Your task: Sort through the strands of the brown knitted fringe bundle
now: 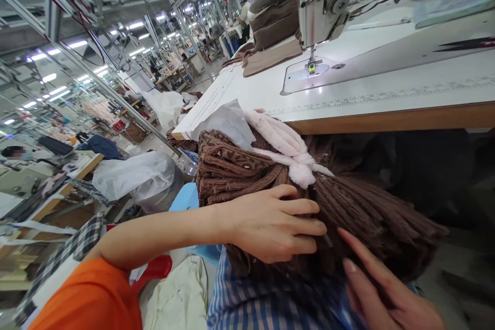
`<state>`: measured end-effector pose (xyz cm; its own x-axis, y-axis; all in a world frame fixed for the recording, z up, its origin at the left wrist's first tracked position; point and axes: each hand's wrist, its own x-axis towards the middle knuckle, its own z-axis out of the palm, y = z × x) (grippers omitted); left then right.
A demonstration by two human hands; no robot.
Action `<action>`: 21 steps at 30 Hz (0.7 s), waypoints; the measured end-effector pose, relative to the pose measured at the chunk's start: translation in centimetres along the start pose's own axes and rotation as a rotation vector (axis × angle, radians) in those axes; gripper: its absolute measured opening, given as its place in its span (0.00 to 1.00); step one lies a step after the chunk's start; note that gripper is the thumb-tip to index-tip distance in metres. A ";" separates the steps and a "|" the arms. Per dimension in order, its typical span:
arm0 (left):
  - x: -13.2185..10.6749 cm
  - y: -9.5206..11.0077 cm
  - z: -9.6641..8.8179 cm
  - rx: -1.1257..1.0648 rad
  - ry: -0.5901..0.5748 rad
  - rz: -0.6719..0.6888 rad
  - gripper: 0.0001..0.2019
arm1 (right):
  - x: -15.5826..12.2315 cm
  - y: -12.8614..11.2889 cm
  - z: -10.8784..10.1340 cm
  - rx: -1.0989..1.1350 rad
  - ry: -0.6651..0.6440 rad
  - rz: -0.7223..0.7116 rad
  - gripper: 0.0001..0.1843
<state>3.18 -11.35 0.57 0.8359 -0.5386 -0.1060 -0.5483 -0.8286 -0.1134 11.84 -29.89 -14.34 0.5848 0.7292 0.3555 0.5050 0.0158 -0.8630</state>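
Observation:
A thick bundle of brown fabric pieces (pixel 363 211), some with a leopard-like print, lies across my lap. A fluffy pale pink strip (pixel 301 165) is knotted around its middle. My left hand (pixel 282 224) reaches over the bundle just below the knot, its fingers bent and closed on the brown fabric; the fingertips are partly hidden in the folds. To the right, my right hand (pixel 386 283) is near the bundle's lower side. Its index finger and thumb are apart, the index tip at the fabric, and I see nothing between them.
A white sewing table (pixel 247 95) with a wooden edge stands ahead. On it are a lit sewing machine (pixel 313 5), folded brown fabric (pixel 276 23) and dark scissors (pixel 469 44). A white paper sheet (pixel 228 124) overhangs its corner. Plastic-wrapped goods (pixel 139 175) stand left.

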 end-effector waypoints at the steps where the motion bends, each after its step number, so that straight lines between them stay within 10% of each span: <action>1: -0.1 -0.1 0.0 0.011 0.000 0.026 0.13 | 0.4 0.2 0.0 -0.003 0.028 0.022 0.20; 21: 0.8 1.2 0.4 0.034 -0.006 -0.217 0.03 | 0.4 -0.4 1.5 -0.096 -0.041 -0.030 0.36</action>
<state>3.20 -12.75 -0.02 0.9343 -0.3472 -0.0812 -0.3562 -0.9192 -0.1678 10.95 -28.59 -14.38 0.5428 0.7570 0.3637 0.5816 -0.0263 -0.8130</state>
